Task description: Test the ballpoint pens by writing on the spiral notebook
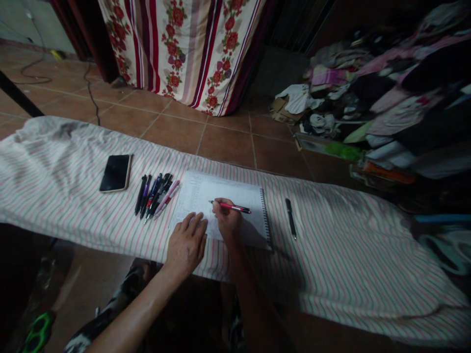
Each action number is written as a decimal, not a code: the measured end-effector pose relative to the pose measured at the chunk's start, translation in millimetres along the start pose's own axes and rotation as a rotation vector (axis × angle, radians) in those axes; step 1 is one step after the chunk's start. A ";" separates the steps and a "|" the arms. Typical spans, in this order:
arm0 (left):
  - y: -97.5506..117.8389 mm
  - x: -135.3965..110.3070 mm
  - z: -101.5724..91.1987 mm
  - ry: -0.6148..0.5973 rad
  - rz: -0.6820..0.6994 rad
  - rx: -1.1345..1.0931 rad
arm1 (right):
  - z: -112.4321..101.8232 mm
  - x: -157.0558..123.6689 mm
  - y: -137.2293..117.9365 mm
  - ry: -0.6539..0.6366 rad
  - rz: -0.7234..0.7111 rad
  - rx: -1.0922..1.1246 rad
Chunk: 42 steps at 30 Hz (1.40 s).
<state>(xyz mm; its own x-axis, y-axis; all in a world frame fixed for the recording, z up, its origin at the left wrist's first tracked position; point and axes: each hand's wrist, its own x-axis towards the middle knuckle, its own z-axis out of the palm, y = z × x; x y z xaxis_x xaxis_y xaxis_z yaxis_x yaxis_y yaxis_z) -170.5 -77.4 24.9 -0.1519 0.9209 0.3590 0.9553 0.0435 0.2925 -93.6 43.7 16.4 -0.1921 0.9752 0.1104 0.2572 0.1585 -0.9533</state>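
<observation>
A spiral notebook (246, 193) lies on the striped cloth, its wire binding on the right side and faint writing on the page's left part. My right hand (228, 220) grips a red pen (235, 208), the tip pointing left over the page. Whether the tip touches the paper I cannot tell. My left hand (187, 240) rests flat on the notebook's lower left edge, fingers stretched out. Left of the notebook lies a bunch of several pens (154, 196), with a pink pen (167, 199) nearest the page. A single black pen (290, 218) lies to the right.
The striped cloth (342, 245) covers a long, narrow surface. A phone (116, 173) lies at its left. Beyond are a tiled floor (228, 142), a flowered curtain (187, 49) and a heap of clothes (390, 98). A green object (39, 333) shows at lower left.
</observation>
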 end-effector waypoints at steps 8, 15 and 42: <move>-1.2 1.0 1.3 -0.036 -0.008 0.027 | -1.5 11.2 6.6 0.029 0.011 -0.228; -0.4 1.4 0.9 -0.061 -0.018 0.041 | 3.1 8.7 6.6 0.024 -0.014 -0.296; -1.5 1.6 -1.3 -0.111 -0.011 0.091 | -20.1 5.9 -3.7 0.111 0.065 0.017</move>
<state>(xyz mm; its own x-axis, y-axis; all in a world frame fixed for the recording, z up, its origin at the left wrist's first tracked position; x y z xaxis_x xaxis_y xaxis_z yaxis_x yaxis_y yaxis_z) -172.5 -76.6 26.2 -0.1380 0.9573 0.2540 0.9736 0.0840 0.2123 -76.6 52.0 26.2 -0.0690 0.9946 0.0774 0.2493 0.0923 -0.9640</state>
